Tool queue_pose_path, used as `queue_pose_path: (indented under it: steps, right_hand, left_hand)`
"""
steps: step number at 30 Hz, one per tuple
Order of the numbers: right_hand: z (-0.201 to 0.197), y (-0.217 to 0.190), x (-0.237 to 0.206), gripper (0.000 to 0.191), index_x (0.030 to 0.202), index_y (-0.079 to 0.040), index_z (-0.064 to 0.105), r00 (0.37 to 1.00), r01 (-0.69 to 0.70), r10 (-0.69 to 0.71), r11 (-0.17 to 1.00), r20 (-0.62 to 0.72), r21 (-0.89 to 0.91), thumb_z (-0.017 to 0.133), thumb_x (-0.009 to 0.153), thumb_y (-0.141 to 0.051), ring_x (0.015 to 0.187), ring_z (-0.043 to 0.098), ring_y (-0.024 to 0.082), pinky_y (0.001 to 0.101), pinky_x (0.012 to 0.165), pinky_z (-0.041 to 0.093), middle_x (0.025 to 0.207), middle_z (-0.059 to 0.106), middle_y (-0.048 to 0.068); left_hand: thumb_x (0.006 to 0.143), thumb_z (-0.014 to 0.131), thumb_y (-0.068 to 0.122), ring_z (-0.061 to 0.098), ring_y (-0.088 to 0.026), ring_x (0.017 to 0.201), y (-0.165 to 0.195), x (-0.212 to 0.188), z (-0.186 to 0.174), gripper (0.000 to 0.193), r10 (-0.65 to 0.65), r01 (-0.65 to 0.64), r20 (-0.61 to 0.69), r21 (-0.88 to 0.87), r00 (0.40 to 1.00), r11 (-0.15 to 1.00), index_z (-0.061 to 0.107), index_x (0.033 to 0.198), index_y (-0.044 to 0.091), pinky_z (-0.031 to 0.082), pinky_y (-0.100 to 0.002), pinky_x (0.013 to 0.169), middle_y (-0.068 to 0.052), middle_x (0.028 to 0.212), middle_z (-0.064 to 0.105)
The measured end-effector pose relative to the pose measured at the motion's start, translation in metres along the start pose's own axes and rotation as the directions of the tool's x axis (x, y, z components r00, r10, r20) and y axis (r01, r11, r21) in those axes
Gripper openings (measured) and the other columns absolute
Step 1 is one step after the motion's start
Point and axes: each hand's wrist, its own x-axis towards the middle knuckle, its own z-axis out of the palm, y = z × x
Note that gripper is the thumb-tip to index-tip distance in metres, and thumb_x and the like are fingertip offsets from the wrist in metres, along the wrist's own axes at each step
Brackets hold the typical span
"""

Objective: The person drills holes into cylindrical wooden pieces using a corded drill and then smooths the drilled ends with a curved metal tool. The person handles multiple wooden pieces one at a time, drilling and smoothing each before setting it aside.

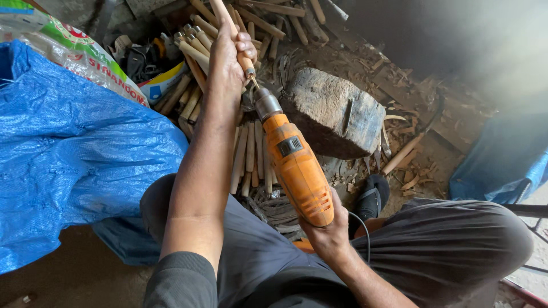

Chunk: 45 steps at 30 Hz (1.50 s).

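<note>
Left hand [231, 54] fist-wrapped around wooden handle [246, 61] at upper centre, holding it in line with the drill bit. Right hand [328, 231] closed on rear of orange electric drill [297, 165], pushing it endwise. Handle pile [251, 151] and wood block [334, 111] lie behind.

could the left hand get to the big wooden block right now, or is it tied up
Probably not as things stand: the left hand is closed around a wooden handle pressed to the orange drill. The wooden block lies just past it, nothing between.
</note>
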Motion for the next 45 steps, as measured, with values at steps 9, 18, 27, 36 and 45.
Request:
queue_pose_path:
  steps: [9, 18, 27, 36, 45]
  right_hand:
    - [0.000, -0.005, -0.006, 0.058, 0.135, 0.003, 0.055, 0.995, 0.099, -0.099, 0.995, -0.030, -0.002, 0.079, 0.083, -0.002, 0.097, 0.074, 0.014, 0.0269, 0.086, 0.059, 0.110, 0.076, 0.010]
    - [0.000, -0.016, 0.009, 0.060, 0.136, 0.002, 0.056, 0.984, 0.154, -0.164, 0.979, -0.069, -0.133, 0.078, 0.080, 0.001, 0.098, 0.076, 0.015, 0.0271, 0.087, 0.059, 0.109, 0.076, 0.011]
    - [-0.003, -0.016, 0.012, 0.064, 0.140, 0.003, 0.054, 0.981, 0.174, -0.184, 0.977, -0.067, -0.125, 0.078, 0.081, 0.002, 0.104, 0.074, 0.016, 0.0279, 0.093, 0.058, 0.116, 0.075, 0.013]
    - [-0.006, -0.010, 0.009, 0.067, 0.139, 0.004, 0.054, 0.989, 0.126, -0.132, 0.988, -0.070, -0.092, 0.080, 0.077, 0.004, 0.106, 0.072, 0.015, 0.0281, 0.095, 0.057, 0.118, 0.075, 0.012]
    - [-0.007, -0.012, 0.009, 0.067, 0.141, 0.003, 0.053, 0.986, 0.153, -0.157, 0.985, -0.054, -0.074, 0.078, 0.079, 0.006, 0.109, 0.072, 0.016, 0.0287, 0.097, 0.056, 0.120, 0.074, 0.012]
  left_hand:
    - [0.103, 0.053, 0.043, 0.051, -0.009, 0.048, -0.001, 0.009, -0.001, 0.038, 0.060, -0.048, 0.106, -0.112, 0.993, 0.993, 0.047, 0.111, 0.007, 0.045, -0.025, 0.040, -0.002, 0.067, 0.055]
    - [0.100, 0.054, 0.047, 0.048, -0.009, 0.049, -0.006, 0.006, -0.005, 0.041, -0.024, 0.039, 0.095, -0.156, 0.995, 0.987, 0.046, 0.107, 0.007, 0.044, -0.024, 0.040, -0.003, 0.068, 0.053]
    - [0.099, 0.054, 0.051, 0.049, -0.008, 0.051, -0.009, 0.009, -0.006, 0.051, 0.031, -0.028, 0.029, -0.104, 0.999, 0.994, 0.047, 0.113, 0.002, 0.048, -0.024, 0.042, -0.003, 0.070, 0.054]
    - [0.102, 0.061, 0.035, 0.050, -0.008, 0.051, -0.012, 0.010, -0.009, 0.029, 0.072, -0.069, 0.100, -0.035, 0.992, 0.997, 0.054, 0.106, 0.007, 0.046, -0.024, 0.043, -0.002, 0.071, 0.056]
    - [0.101, 0.061, 0.038, 0.049, -0.007, 0.049, -0.014, 0.006, -0.008, 0.032, 0.095, -0.094, 0.098, -0.014, 0.991, 0.995, 0.053, 0.102, 0.007, 0.045, -0.024, 0.041, -0.002, 0.069, 0.055]
